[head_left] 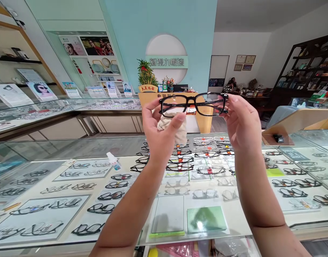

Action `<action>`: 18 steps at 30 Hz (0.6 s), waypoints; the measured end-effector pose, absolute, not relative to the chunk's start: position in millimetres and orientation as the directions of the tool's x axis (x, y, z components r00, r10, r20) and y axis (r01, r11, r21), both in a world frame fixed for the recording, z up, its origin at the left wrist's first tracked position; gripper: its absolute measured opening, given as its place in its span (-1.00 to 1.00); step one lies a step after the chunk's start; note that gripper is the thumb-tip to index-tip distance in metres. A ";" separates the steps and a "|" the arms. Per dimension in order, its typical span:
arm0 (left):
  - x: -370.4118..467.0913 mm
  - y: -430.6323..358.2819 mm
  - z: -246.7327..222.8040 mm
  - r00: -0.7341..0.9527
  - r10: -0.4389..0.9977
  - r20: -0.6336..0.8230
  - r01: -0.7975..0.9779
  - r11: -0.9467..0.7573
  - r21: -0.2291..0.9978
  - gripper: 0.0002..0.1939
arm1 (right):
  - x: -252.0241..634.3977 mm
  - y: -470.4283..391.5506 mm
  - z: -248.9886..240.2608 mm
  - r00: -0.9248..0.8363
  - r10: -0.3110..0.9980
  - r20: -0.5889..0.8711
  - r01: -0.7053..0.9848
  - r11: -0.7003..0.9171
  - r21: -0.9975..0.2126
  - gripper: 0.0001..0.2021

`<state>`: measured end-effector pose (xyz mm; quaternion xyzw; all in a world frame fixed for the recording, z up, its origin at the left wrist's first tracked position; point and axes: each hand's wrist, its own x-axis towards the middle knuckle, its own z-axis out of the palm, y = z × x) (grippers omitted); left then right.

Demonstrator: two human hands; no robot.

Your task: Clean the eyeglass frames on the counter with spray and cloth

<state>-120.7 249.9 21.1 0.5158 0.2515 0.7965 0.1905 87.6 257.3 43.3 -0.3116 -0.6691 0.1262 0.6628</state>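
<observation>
Raised above the glass counter is a pair of black-framed eyeglasses [191, 101], its temples folded behind the lenses. My left hand [161, 130] grips the left side of the frame and also has a crumpled beige cloth [182, 132] bunched below the left lens. The right end of the frame, near the hinge, is pinched between the thumb and fingers of my right hand [241, 117]. Beneath my hands, rows of display eyeglasses [180, 167] sit at the glass counter.
A small white bottle [114, 161] stands on the glass counter [105, 146] to the left. A green card [206, 218] lies near the front edge. To the right is a wooden stand [300, 119]. Farther back are a reception desk [205, 123] and a seated person [231, 85].
</observation>
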 end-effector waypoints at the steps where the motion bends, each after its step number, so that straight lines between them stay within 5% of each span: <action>1: -121.1 248.7 24.3 -0.360 0.669 0.650 -0.209 -0.737 0.643 -0.10 | 86.6 256.1 43.5 0.060 0.576 0.815 0.232 0.787 -0.573 -0.63; 4: -121.4 244.5 34.8 -0.007 0.933 0.359 -0.591 -0.293 0.752 -0.37 | 81.2 251.6 43.6 -0.021 0.500 0.866 0.142 0.859 -0.493 -0.72; 8: -117.9 241.6 41.4 0.379 0.920 0.099 -0.700 0.215 0.681 -0.47 | 70.3 247.0 42.6 -0.122 0.385 0.915 0.134 0.920 -0.369 -0.83; 18: -113.5 255.1 30.3 0.536 0.843 -0.039 -0.590 0.407 0.697 -0.38 | 67.4 255.5 38.4 -0.159 0.262 0.952 0.207 0.952 -0.227 -0.90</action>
